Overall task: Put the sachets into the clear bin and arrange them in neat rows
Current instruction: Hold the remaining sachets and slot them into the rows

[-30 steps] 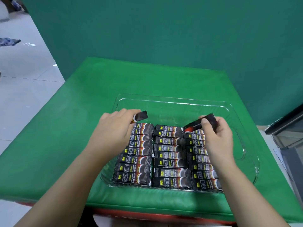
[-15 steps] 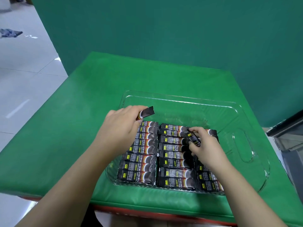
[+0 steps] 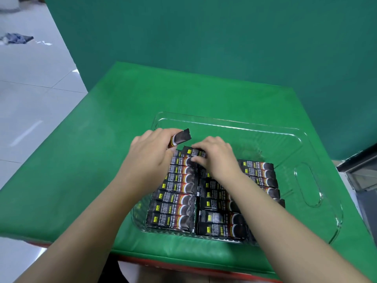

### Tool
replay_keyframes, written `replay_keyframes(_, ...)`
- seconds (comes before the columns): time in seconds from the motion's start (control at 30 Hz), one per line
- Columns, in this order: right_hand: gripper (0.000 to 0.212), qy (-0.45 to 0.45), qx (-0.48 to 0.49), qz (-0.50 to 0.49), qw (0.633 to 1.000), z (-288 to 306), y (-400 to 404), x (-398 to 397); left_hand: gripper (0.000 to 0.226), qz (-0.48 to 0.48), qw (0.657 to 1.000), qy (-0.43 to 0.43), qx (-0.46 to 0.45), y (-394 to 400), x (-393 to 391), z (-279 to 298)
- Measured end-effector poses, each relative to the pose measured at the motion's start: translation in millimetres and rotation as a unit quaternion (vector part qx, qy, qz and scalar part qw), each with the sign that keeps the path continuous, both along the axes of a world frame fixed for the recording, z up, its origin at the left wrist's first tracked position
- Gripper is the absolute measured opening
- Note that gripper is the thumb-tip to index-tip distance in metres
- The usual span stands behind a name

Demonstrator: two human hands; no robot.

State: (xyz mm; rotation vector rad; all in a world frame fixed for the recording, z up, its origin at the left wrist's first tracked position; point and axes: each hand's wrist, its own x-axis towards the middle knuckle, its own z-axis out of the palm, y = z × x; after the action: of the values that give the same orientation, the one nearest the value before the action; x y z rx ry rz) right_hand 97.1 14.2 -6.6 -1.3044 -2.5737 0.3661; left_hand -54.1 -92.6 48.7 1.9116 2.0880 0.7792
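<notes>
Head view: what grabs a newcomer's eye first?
The dark sachets packed in neat rows in the near half of the clear bin on the green table. Above them, the left hand holds one sachet up, while the right hand sets another at the far end of the rows.

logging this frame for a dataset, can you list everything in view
dark coffee sachets in rows: many, black-brown, three columns in bin's near part
loose dark sachet: one, held above the rows
clear plastic bin: one, transparent, on pad
green padded table top: one, under bin
green backdrop: one, behind table
crumpled blue-grey cloth: one, on far-left floor
left hand: grips loose sachet
right hand: pinches a sachet at middle column's far end
</notes>
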Motion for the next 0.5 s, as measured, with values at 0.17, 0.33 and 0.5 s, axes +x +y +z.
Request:
replay_keyframes(0.17,0.042,-0.039,0.07,0.049,0.996,-15.9,0.8,-38.1,0.034,0.01,1.0,0.011,0.016,0.6,-2.1,-2.3)
replay_keyframes(0.33,0.03,-0.033,0.1,0.026,0.994,-25.1,-11.2,-28.5,0.035,0.008,1.0,0.017,0.013,1.1,-3.3,-3.4)
replay_keyframes(0.5,0.028,-0.078,0.058,-0.055,0.994,-28.2,-10.3,-9.4,0.034,0.004,1.0,0.002,0.01,1.5,-1.2,-1.8)
